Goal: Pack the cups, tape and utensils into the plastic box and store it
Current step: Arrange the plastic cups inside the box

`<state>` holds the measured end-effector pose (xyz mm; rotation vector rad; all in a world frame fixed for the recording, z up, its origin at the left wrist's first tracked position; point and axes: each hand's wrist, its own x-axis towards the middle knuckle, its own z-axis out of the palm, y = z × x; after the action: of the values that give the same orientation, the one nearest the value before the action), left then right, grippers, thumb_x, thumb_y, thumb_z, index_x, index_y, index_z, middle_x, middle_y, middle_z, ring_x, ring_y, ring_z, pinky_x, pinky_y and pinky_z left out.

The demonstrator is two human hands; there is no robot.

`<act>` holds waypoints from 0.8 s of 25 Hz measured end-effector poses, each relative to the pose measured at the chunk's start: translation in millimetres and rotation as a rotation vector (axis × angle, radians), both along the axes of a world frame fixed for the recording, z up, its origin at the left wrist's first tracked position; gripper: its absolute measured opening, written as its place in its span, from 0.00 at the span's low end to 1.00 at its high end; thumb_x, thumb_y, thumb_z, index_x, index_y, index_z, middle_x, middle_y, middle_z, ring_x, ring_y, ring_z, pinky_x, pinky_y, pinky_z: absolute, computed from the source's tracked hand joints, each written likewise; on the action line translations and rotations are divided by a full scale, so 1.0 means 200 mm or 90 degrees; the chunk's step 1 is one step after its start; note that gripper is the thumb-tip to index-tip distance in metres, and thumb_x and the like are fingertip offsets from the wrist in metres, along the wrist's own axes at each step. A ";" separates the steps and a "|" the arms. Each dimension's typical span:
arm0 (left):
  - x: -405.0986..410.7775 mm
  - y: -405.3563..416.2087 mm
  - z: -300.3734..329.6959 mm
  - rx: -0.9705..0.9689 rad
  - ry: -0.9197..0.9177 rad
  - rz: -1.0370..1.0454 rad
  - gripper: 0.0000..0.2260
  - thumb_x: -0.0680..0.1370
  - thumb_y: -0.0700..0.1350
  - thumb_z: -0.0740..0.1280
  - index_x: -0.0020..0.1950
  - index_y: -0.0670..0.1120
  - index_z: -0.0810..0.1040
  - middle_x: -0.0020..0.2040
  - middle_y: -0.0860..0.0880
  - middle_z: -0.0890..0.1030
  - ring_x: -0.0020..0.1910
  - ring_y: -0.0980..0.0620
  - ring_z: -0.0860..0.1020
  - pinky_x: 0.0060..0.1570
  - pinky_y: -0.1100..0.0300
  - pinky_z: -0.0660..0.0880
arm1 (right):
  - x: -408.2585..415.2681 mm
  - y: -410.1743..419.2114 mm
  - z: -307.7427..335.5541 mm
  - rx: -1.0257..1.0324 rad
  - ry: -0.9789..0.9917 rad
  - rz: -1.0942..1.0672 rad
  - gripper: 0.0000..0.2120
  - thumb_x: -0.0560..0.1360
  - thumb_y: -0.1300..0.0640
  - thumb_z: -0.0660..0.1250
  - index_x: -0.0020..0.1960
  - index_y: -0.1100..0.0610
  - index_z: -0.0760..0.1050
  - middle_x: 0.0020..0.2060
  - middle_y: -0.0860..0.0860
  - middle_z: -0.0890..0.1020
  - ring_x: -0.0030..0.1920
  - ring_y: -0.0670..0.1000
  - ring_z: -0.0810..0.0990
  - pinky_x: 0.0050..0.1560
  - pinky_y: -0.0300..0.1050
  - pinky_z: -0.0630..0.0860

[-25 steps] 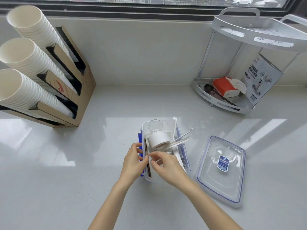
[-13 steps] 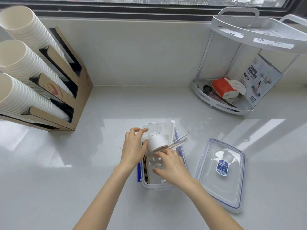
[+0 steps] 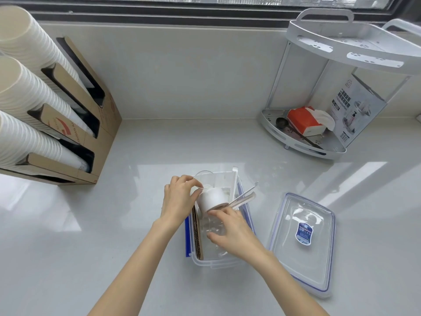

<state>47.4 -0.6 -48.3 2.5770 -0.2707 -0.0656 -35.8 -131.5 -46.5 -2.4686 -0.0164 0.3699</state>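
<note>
While over the clear plastic box [image 3: 210,262] on the bench [image 3: 114,236]: left hand [image 3: 178,200], fingers pinching the rim of a clear cup [image 3: 203,179] at the far end; right hand [image 3: 232,233], fingers curled round another clear cup [image 3: 213,226] inside. Between them, white tape roll [image 3: 213,199] and utensils [image 3: 243,198] jutting over the right wall. Just right, lid [image 3: 301,245] flat.

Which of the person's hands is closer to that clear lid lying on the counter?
The right hand. It is in the plastic box, just left of the lid. The left hand is at the box's far left side, by the white roll.
</note>
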 end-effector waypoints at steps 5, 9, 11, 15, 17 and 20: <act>-0.04 0.04 0.08 -0.189 -0.046 0.033 0.07 0.76 0.40 0.63 0.50 0.40 0.77 0.62 0.44 0.77 0.67 0.47 0.68 0.56 0.65 0.60 | -0.02 -0.07 0.11 0.216 0.015 -0.065 0.20 0.72 0.53 0.68 0.63 0.50 0.71 0.55 0.48 0.76 0.57 0.46 0.74 0.60 0.37 0.69; -0.12 0.06 0.13 -0.263 -0.069 0.042 0.05 0.74 0.40 0.65 0.47 0.40 0.78 0.60 0.44 0.78 0.63 0.50 0.73 0.54 0.67 0.64 | -0.01 -0.15 0.24 0.431 -0.006 -0.136 0.13 0.74 0.55 0.65 0.56 0.44 0.71 0.56 0.52 0.78 0.56 0.50 0.78 0.57 0.41 0.74; -0.17 0.06 0.14 -0.286 -0.050 0.021 0.03 0.74 0.40 0.66 0.47 0.44 0.78 0.58 0.47 0.77 0.57 0.54 0.73 0.56 0.62 0.68 | -0.01 -0.17 0.30 0.523 -0.045 -0.167 0.14 0.75 0.55 0.64 0.58 0.42 0.69 0.57 0.52 0.79 0.57 0.50 0.78 0.59 0.43 0.73; -0.28 0.06 0.13 -0.306 -0.015 -0.034 0.08 0.73 0.42 0.67 0.41 0.55 0.72 0.53 0.56 0.75 0.53 0.63 0.73 0.56 0.61 0.70 | 0.00 -0.16 0.36 0.610 -0.095 -0.160 0.16 0.71 0.49 0.63 0.58 0.36 0.69 0.51 0.45 0.80 0.57 0.48 0.78 0.59 0.42 0.72; -0.32 0.05 0.14 -0.322 0.000 -0.058 0.13 0.72 0.42 0.68 0.40 0.59 0.69 0.50 0.61 0.74 0.51 0.72 0.72 0.55 0.63 0.71 | 0.00 -0.13 0.36 0.637 -0.087 -0.150 0.16 0.70 0.49 0.61 0.57 0.37 0.70 0.50 0.44 0.80 0.62 0.51 0.76 0.60 0.42 0.70; -0.36 0.03 0.15 -0.364 0.047 -0.058 0.14 0.72 0.42 0.68 0.42 0.60 0.67 0.49 0.63 0.73 0.50 0.69 0.73 0.49 0.70 0.72 | -0.01 -0.08 0.32 0.671 -0.049 -0.146 0.17 0.70 0.50 0.61 0.58 0.40 0.70 0.51 0.46 0.80 0.64 0.53 0.75 0.65 0.47 0.69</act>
<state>-23.9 6.0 -17.3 1.9910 -0.3243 -0.0993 -38.1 -148.3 18.4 -1.4187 0.0320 0.1063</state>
